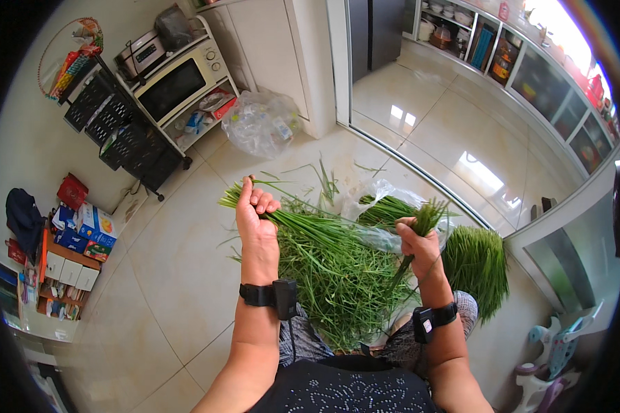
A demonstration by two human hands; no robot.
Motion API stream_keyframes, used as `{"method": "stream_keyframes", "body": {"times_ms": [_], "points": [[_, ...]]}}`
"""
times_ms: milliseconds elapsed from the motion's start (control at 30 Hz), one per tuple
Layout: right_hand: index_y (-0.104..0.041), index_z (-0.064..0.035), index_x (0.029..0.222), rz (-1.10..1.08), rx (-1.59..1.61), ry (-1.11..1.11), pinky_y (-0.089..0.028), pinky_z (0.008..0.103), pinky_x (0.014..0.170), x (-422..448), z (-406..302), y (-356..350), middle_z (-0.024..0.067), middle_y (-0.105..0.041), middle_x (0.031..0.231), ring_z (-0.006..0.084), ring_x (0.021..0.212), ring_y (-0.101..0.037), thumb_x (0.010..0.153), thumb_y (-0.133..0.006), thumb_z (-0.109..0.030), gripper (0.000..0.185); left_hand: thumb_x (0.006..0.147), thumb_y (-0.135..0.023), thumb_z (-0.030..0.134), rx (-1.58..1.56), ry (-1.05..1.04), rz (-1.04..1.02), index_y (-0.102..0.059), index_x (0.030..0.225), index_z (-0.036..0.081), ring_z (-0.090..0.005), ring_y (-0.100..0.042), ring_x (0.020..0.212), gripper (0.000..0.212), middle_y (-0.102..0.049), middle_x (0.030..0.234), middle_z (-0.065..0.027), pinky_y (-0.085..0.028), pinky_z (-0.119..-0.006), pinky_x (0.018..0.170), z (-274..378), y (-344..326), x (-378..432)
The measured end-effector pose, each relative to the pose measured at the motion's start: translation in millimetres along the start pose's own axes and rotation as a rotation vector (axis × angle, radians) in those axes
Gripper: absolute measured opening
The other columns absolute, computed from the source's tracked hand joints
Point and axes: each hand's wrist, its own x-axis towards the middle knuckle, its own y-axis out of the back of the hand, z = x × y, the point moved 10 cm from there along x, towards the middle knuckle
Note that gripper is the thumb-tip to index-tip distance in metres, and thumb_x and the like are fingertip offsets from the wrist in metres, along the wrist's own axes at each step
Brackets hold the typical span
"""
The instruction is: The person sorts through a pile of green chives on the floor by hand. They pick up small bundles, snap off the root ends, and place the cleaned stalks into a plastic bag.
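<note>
My left hand (257, 209) grips a bunch of long green chives (315, 225), their pale cut ends sticking out to the left of the fist. The leaves trail right over a loose, tangled heap of chives (346, 289) on the floor between my knees. In my right hand (418, 247) a smaller bunch of chives (430, 217) is clenched, its ends pointing up and its leaves hanging below. Behind that hand lies a clear plastic bag (359, 206) with more chives inside. A thick, aligned stack of chives (475, 268) rests to the right.
Stray leaves (328, 180) lie on the tiles beyond the heap. A bag of plastic bottles (262, 124) sits by a cart with a microwave oven (173, 88). A sliding-door track (418, 173) crosses the floor at right. Folded plastic stools (553, 351) stand at lower right.
</note>
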Motion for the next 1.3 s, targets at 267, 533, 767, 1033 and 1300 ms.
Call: {"method": "stream_keyframes", "body": {"times_ms": [267, 533, 767, 1033, 1300], "points": [[-0.071, -0.0013, 0.094, -0.264, -0.279, -0.005, -0.048, 0.0276, 0.077, -17, 20, -49, -0.0005, -0.068, 0.087, 0.0090, 0.083, -0.060, 0.082, -0.069, -0.009, 0.014, 0.090, -0.065, 0.024, -0.039, 0.025, 0.014, -0.058, 0.090, 0.015, -0.0046, -0.031, 0.046, 0.012, -0.035, 0.057, 0.0085, -0.030, -0.023, 0.046, -7, 6, 5], [-0.070, -0.0011, 0.093, -0.264, -0.420, 0.066, -0.048, 0.0256, 0.068, -18, 28, -76, -0.0017, -0.066, 0.079, 0.0063, 0.074, -0.056, 0.083, -0.069, -0.015, 0.017, 0.090, -0.065, 0.025, 0.019, 0.064, 0.008, -0.058, 0.092, 0.014, -0.0044, -0.032, 0.048, 0.014, -0.035, 0.058, 0.0083, -0.029, -0.022, 0.046, -27, -5, -2], [-0.064, -0.0021, 0.084, -0.113, -0.339, 0.186, -0.042, 0.0248, 0.060, -12, 24, -60, -0.0063, -0.056, 0.071, 0.0048, 0.067, -0.049, 0.085, -0.065, -0.012, 0.010, 0.091, -0.064, 0.026, 0.013, 0.021, 0.029, -0.057, 0.091, 0.013, -0.0042, -0.030, 0.047, 0.015, -0.034, 0.058, 0.0086, -0.028, -0.022, 0.046, -25, -4, 0], [-0.071, -0.0053, 0.087, -0.266, -0.315, 0.016, -0.027, 0.0196, 0.047, -20, 20, -57, -0.0057, -0.050, 0.061, 0.0023, 0.051, -0.039, 0.089, -0.065, -0.020, 0.016, 0.092, -0.062, 0.024, -0.097, -0.074, 0.080, -0.057, 0.088, 0.012, -0.0041, -0.029, 0.046, 0.013, -0.033, 0.057, 0.0090, -0.027, -0.022, 0.046, 12, 15, 13], [-0.069, -0.0035, 0.097, -0.490, -0.515, 0.013, -0.049, 0.0270, 0.074, -42, 25, -95, 0.0008, -0.068, 0.086, 0.0077, 0.080, -0.059, 0.086, -0.069, -0.018, 0.019, 0.094, -0.061, 0.024, -0.013, -0.071, 0.061, -0.056, 0.091, 0.013, -0.0041, -0.029, 0.047, 0.012, -0.033, 0.058, 0.0084, -0.028, -0.022, 0.047, 2, 1, 4]]}}
